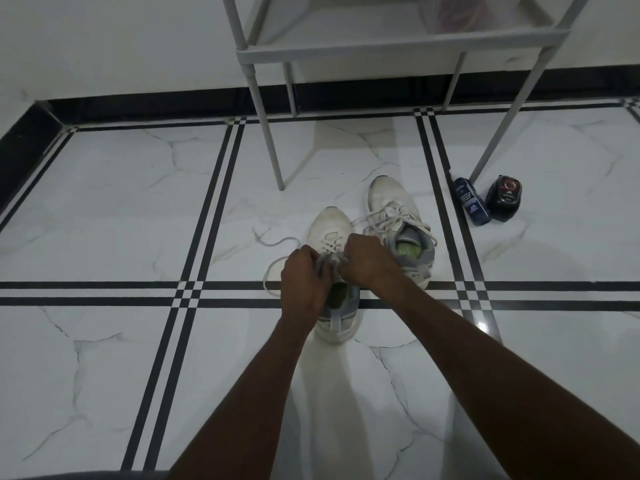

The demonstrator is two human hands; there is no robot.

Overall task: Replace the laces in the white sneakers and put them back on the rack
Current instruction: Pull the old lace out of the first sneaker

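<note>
Two white sneakers with grey collars and green insoles stand on the tiled floor. The nearer sneaker (329, 230) points away from me, and both hands work at its tongue. My left hand (303, 278) curls round the lace at the shoe's left side. My right hand (363, 261) pinches the lace on the right side. A loose white lace end (277, 245) trails over the floor to the left. The second sneaker (398, 216) sits just to the right, laced, its lace ends lying loose. The rack (381, 46) stands behind the shoes.
The rack is white metal with thin legs (270, 143) and stands against the wall; a bag lies on its lower shelf. A blue bottle (471, 206) and a black container (504, 199) sit on the floor by the rack's right front leg.
</note>
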